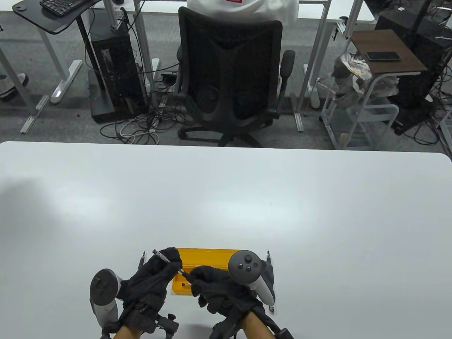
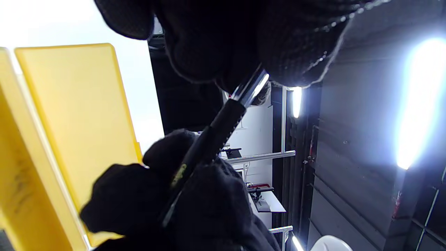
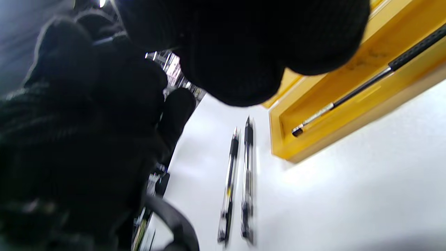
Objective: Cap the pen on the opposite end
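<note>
My left hand point(image 1: 173, 263) grips a slim pen point(image 1: 160, 255) that slants over the near left part of the open yellow box point(image 1: 212, 255). My right hand point(image 1: 192, 279) pinches the pen's lower right end. In the left wrist view the pen point(image 2: 223, 122) runs from my left fingers point(image 2: 223, 42) at the top down into my right fingers point(image 2: 209, 195); its clear section is by the left fingers and its black section is in the right. I cannot tell whether the black part is a separate cap.
Another pen point(image 3: 348, 101) lies inside the yellow box point(image 3: 348, 139). Two pens point(image 3: 238, 181) lie side by side on the white table beside the box's end. A pen point(image 1: 269, 257) lies to the right of the box. The box lid point(image 2: 76, 115) stands open.
</note>
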A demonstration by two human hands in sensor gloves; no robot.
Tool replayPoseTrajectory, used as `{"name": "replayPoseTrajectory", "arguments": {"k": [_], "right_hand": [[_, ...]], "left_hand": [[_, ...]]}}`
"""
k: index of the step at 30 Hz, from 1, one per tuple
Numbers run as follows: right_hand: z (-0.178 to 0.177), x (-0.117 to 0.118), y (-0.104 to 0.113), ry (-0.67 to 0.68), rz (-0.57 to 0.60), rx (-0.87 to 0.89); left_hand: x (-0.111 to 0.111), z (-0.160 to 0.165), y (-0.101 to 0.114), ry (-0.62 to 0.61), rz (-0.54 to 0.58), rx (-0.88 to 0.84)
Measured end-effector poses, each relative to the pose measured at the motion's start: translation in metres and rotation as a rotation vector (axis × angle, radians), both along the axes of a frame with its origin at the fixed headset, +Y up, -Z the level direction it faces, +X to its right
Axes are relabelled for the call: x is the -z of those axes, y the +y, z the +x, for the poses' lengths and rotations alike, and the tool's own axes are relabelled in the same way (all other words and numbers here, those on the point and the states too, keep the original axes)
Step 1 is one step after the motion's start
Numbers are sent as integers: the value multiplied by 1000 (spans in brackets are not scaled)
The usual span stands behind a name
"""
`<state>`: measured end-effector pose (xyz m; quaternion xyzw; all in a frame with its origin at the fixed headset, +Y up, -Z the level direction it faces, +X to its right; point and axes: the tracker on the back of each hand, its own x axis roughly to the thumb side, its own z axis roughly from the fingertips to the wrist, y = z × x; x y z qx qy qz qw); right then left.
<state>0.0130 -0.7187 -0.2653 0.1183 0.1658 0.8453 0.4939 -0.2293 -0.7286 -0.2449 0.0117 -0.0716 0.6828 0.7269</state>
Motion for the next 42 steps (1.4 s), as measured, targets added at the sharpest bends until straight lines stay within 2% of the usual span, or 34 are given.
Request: {"name": "replayPoseTrajectory", "arguments": {"k": [3, 7, 9, 10, 11, 12, 13, 15, 17, 21, 24, 28, 30, 36, 42], "right_hand": [[1, 2, 0, 0, 20, -110], [2, 2, -1, 22, 14, -113], [-3, -2, 9, 12, 77, -77], [-4, -3, 13, -7, 124, -88], [1, -5, 17, -21, 173, -255], [6, -5, 17, -1, 218, -312], [14, -4, 18, -43, 252, -326], [24, 4, 16, -135, 227, -257], [28, 7, 12, -178, 188, -197], [27, 4, 8, -172, 242, -290], [27, 4, 10, -173, 277, -295], [28, 3, 14, -168, 296, -267], [29, 2, 16, -162, 312, -254], [25, -2, 18, -100, 347, -205], [19, -3, 17, -87, 317, -62]], "left_hand": [[1, 5, 2, -47, 7, 85], [2, 5, 10, 13, 81, 217], [1, 1, 17, 92, 133, 256], [-2, -7, 21, 133, 124, 235], [3, -24, 25, 275, 125, 165], [6, -39, 24, 348, 110, 153], [8, -58, 21, 370, 86, 136], [5, -70, 12, 331, 106, 109], [4, -73, 13, 332, 112, 138], [4, -65, 24, 284, 209, 286], [2, -54, 32, 233, 295, 471], [-2, -34, 43, 146, 452, 872], [-5, -23, 47, 106, 510, 1010], [-14, 5, 53, 27, 629, 1155], [-16, 12, 53, -3, 660, 1170]]}}
